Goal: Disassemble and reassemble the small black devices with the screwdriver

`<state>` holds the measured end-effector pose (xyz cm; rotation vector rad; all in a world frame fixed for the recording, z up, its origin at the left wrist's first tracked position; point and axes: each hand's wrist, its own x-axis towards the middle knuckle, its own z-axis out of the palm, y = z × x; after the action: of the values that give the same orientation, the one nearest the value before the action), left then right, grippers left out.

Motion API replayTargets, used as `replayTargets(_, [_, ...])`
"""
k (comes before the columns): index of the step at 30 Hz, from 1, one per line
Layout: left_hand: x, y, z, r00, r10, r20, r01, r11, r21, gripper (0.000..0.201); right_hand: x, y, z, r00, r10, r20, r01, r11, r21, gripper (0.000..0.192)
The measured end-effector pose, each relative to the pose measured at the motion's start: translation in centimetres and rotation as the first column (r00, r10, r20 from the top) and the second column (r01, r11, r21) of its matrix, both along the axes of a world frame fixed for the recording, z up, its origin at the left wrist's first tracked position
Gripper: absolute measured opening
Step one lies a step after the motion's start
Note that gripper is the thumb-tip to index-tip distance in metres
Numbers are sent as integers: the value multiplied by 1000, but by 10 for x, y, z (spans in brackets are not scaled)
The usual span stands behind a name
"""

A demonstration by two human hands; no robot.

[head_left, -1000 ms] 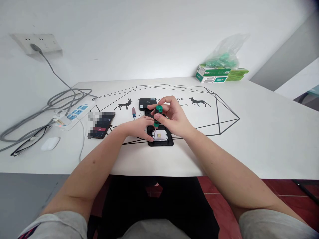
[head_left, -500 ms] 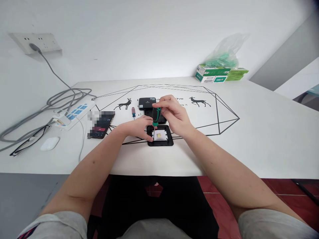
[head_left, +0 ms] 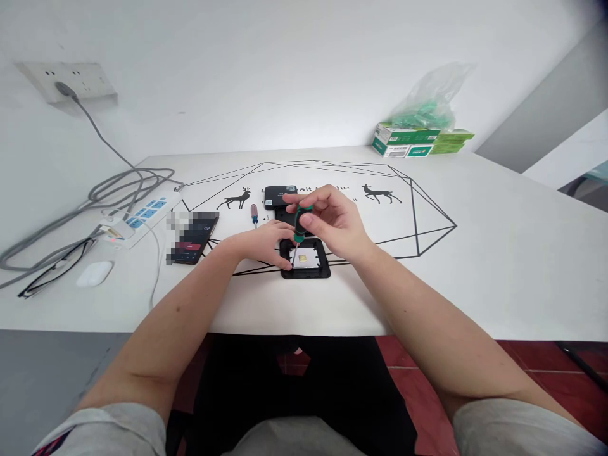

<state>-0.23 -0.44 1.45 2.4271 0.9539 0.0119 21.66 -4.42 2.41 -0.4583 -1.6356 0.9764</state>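
A small black square device [head_left: 306, 271] with a pale inner panel lies open near the table's front edge. My right hand [head_left: 332, 223] grips a green-and-black screwdriver [head_left: 299, 229] upright, its tip set into the device's left inner corner. My left hand [head_left: 266, 244] presses against the left side of the device, holding it in place. A second black box [head_left: 279, 196] sits just behind, and another dark piece lies half hidden under my right hand.
A red-and-blue screwdriver [head_left: 255, 215] and a phone [head_left: 192, 237] lie to the left. Further left are a power strip [head_left: 137, 219] with grey cables, glasses [head_left: 52, 269] and a white earbud case [head_left: 94, 273]. Green boxes under a plastic bag [head_left: 420, 138] stand at the far right.
My right fingers have shifted around the screwdriver handle, turning it in place. The left hand and the device stay where they were.
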Motion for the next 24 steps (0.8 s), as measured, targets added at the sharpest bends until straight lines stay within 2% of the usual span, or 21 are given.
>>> replayTargets(3, [0, 0, 0, 1000, 1, 29, 0, 1000, -10, 58, -1, 1, -2, 1000, 19, 14, -18, 998, -61, 41])
replayTargets(9, [0, 2, 0, 1000, -23, 17, 23, 1000, 1, 59, -2, 2, -6, 995, 68, 75, -61, 994, -89, 42])
replayTargets(13, [1, 1, 1, 1000, 1, -7, -1, 1000, 11, 61, 0, 6, -5, 985, -51, 162, 34, 994, 107, 37])
replayTargets(16, [1, -1, 2, 1000, 8, 5, -8, 1000, 0, 60, 2, 10, -5, 970, -175, 170, 125, 955, 270, 32])
replayTargets(18, [1, -3, 3, 1000, 16, 7, -16, 1000, -4, 60, 3, 11, -4, 972, -186, 140, 135, 939, 315, 28])
replayTargets(20, [1, -4, 4, 1000, 26, -6, -26, 1000, -7, 63, 2, 9, -3, 984, -148, 103, 113, 952, 286, 24])
replayTargets(24, [1, -5, 5, 999, 28, -15, -28, 1000, -11, 61, -2, 3, -1, 997, -63, 51, 58, 994, 95, 23])
